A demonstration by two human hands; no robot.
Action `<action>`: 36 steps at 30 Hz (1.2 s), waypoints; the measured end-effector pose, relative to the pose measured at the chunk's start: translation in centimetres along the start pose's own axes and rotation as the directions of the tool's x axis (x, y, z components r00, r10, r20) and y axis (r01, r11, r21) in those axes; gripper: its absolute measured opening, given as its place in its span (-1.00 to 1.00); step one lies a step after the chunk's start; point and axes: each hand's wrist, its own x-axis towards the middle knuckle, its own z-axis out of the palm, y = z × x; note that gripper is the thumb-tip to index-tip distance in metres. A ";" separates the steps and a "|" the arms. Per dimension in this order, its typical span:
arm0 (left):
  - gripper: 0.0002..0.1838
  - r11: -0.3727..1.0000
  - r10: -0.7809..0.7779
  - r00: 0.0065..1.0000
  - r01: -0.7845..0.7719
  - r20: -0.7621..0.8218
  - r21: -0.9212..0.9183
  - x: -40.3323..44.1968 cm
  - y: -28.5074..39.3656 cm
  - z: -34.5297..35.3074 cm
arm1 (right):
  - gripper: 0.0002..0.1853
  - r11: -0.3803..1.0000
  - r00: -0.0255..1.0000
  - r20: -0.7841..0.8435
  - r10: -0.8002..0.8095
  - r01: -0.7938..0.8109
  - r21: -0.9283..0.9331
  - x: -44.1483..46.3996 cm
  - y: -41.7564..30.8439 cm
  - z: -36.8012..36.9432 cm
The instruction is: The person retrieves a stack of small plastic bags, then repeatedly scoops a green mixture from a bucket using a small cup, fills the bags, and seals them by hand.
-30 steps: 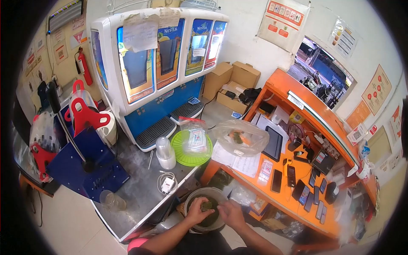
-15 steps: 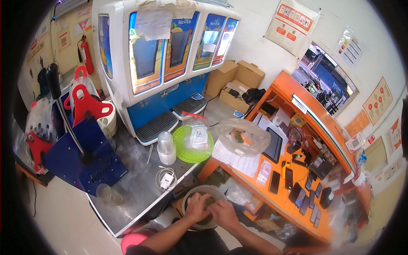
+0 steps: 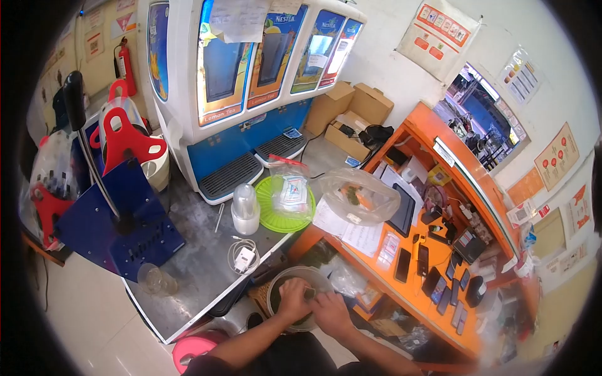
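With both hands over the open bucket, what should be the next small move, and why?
Perhaps lower the small greenish piece into the bucket: it seems to sit between the fingertips of the left hand and right hand, which are close together over the bucket's mouth, and more green material shows inside.

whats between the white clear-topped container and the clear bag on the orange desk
In the head view, a round green disc lies between them, with a red-edged plastic bag on it.
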 end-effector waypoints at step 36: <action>-0.83 0.629 -0.179 0.927 0.366 0.331 -0.686 -3.0 -1.1 -2.0 | -0.58 0.433 0.851 0.059 0.521 -0.324 0.841 -3.5 2.3 3.0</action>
